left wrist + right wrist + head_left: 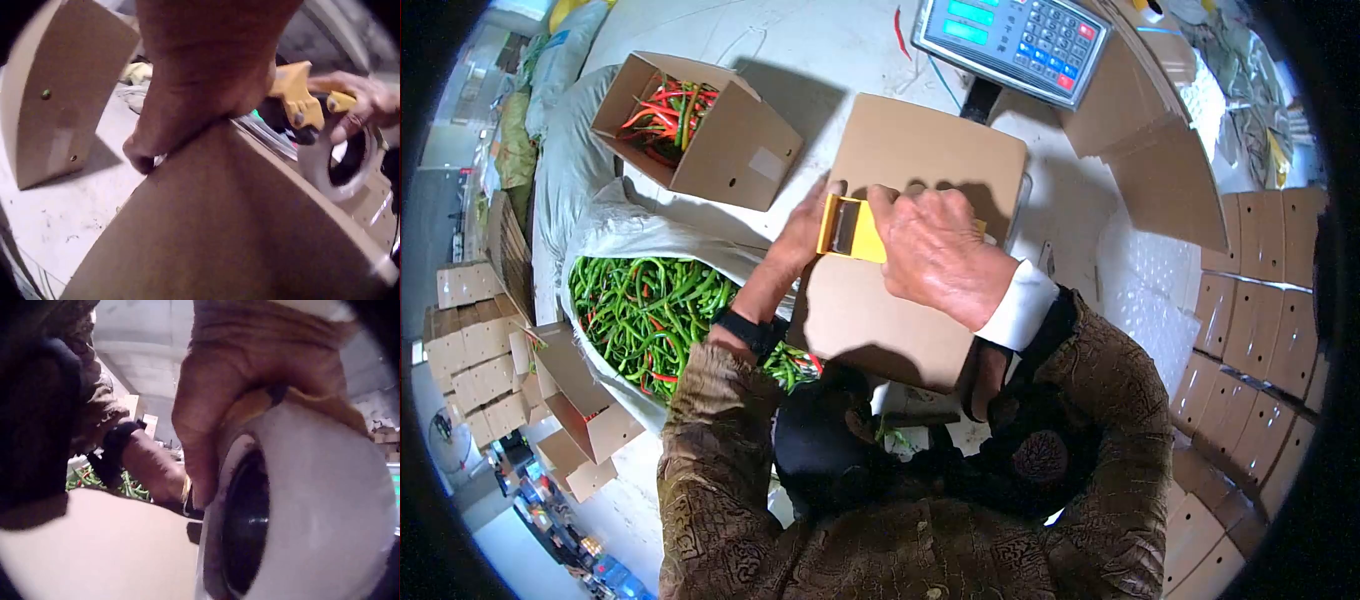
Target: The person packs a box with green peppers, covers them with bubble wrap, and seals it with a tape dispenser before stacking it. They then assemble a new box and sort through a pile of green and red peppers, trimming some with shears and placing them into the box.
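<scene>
A closed cardboard box (895,310) lies in front of me, its top facing up. My right hand (940,250) grips a yellow tape dispenser (866,236) over the middle of the box top. The roll of clear tape (328,494) fills much of the right wrist view, below the curled fingers. At the box's left edge is my left hand (803,228), close beside the dispenser's front end. In the left wrist view this hand (200,81) holds the box corner, a bent fingertip (141,161) over the edge; its other fingers are mostly hidden.
An open box of red and green chili peppers (750,150) stands at the back left. A white sack (615,235) full of green peppers lies at my left. Behind the box is a digital scale (1010,45). Stacked cartons (1250,330) line the right side.
</scene>
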`<state>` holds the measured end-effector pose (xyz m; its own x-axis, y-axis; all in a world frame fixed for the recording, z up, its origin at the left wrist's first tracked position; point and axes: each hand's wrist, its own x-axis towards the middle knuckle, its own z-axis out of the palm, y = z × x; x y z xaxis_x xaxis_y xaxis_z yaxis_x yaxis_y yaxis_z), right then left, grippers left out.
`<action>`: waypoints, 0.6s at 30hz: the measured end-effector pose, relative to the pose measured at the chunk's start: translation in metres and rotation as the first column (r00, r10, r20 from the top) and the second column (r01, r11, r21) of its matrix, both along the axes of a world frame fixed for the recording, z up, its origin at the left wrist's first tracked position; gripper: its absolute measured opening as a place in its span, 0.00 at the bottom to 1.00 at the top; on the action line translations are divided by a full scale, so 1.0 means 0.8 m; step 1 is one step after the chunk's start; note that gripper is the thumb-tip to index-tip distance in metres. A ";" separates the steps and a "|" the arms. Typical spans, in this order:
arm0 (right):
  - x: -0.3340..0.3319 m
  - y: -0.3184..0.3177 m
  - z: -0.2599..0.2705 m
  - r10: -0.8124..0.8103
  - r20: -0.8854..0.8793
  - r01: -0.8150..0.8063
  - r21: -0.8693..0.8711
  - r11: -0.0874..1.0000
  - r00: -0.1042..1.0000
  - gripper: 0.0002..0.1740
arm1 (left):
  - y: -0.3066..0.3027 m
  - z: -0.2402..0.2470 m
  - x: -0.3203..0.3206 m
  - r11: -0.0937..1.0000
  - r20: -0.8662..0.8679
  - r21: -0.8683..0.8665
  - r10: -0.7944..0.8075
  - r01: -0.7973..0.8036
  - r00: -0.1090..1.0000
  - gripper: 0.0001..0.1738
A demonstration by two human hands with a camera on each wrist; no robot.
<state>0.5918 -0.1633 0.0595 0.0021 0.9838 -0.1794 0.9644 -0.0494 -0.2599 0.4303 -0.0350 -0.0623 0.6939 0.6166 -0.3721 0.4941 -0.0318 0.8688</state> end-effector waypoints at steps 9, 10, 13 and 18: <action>0.047 -0.072 0.021 0.028 -0.054 -0.025 0.061 0.998 0.998 0.27 | -0.001 -0.002 0.010 0.986 -0.197 0.159 -0.009 0.041 0.980 0.51; 0.051 -0.088 0.014 -0.059 -0.024 0.061 0.056 0.997 0.998 0.27 | -0.002 0.001 0.011 0.985 -0.214 0.169 -0.007 0.044 0.977 0.51; 0.073 -0.142 0.003 -0.188 -0.003 0.188 0.006 0.982 0.982 0.29 | 0.007 -0.019 0.007 0.980 -0.188 0.192 -0.019 0.055 0.982 0.52; 0.129 -0.246 -0.054 -0.290 -0.023 0.290 0.002 0.957 0.957 0.33 | 0.003 -0.002 0.010 0.982 -0.221 0.174 -0.034 0.074 0.975 0.51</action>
